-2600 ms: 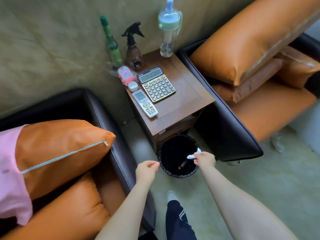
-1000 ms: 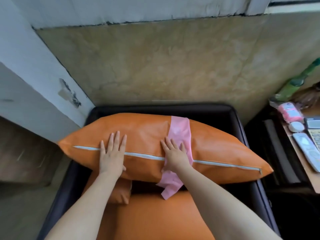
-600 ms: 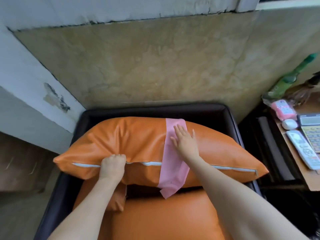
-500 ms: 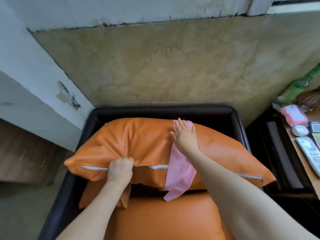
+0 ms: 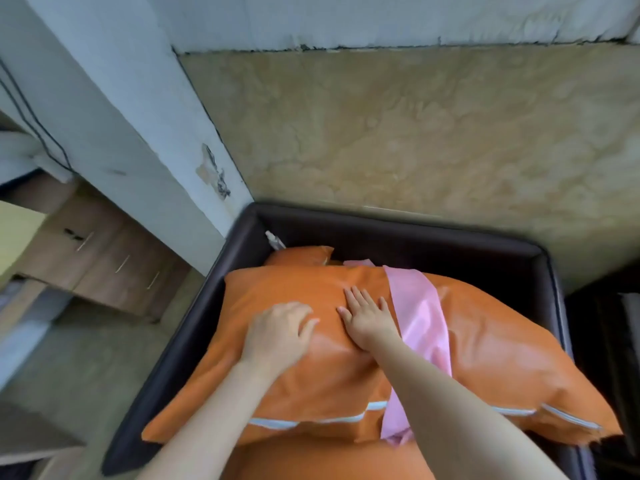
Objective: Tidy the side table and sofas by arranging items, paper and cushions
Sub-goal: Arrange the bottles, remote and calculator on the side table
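Orange cushion [image 5: 346, 368]: pressed flat-palmed by left hand [image 5: 277, 336] and right hand [image 5: 369, 322]; pink strip [image 5: 417, 317] beside them; arrangement unfinished.

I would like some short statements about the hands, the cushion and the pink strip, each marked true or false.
1. Both hands lie on top of the large orange cushion. True.
2. The left hand grips the zipper edge of the cushion. False: it rests palm down on the upper face, away from the zipper.
3. A pink strip runs across the cushion, beside the right hand. True.
4. The right hand's fingers are curled into a fist. False: they are spread flat on the cushion.
5. The cushion sits inside a dark-framed sofa. True.
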Tool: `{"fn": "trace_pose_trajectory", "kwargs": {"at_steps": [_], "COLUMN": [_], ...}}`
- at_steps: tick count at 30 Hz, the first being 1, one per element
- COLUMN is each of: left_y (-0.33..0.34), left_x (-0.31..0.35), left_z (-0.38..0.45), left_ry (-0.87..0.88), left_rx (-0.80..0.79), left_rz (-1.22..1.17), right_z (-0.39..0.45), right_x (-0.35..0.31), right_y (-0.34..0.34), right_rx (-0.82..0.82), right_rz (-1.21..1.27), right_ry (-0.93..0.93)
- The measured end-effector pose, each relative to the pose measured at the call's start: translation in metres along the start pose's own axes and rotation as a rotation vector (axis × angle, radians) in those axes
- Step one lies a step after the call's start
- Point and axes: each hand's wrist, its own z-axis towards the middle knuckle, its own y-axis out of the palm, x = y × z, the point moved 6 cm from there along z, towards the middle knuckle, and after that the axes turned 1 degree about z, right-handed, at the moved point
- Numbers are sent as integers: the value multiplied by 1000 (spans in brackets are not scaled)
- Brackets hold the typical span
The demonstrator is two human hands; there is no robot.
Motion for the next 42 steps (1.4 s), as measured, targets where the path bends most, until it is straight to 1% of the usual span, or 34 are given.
{"fn": "trace_pose_trajectory", "kwargs": {"at_steps": [1,2,4,5,6,7,11,14,18,22,29,32,34,36,39,42], "left_y": [0,9,47,65,81,95,116,122,136,148,174,196,213,225,233,237], "left_x": [-16,-33,-65,-77,-85,-90,-104,-118,-143,-168,-199,-214,-220,-221,-225,-228], "left_z": [16,32,49,50,47,43,49,66,82,91,132,143,144,144,152,155], "left_ry": [-39,-86,-191,-238,-274,-291,-307,-350,-442,-576,-690,-678,-686,-685,-653,-632], "left_rx": [69,-18,-336,-450,-510,-519,-446,-390,-368,-301,-190,-181,-179,-151,-45,-53], "left_rz": [-39,-25,55,85,81,66,54,30,-5,-54,-135,-98,-109,-118,-92,-125], "right_z": [0,1,3,4,8,13,51,90,133,174,262,300,321,339,364,387], "right_x": [0,-1,-1,-2,-3,-4,-22,-46,-75,-92,-117,-131,-137,-139,-148,-162], "right_y": [1,3,6,7,8,7,0,-3,-2,5,5,18,29,35,34,34], "right_rx": [11,23,48,53,55,63,150,155,174,220,196,137,121,161,223,251], "right_rz": [-5,-8,-8,-3,14,47,158,137,43,-21,-78,-74,-24,66,114,89], "right_ry": [-5,-9,-8,-2,11,33,134,102,54,49,-6,-43,-55,-25,18,5]}}
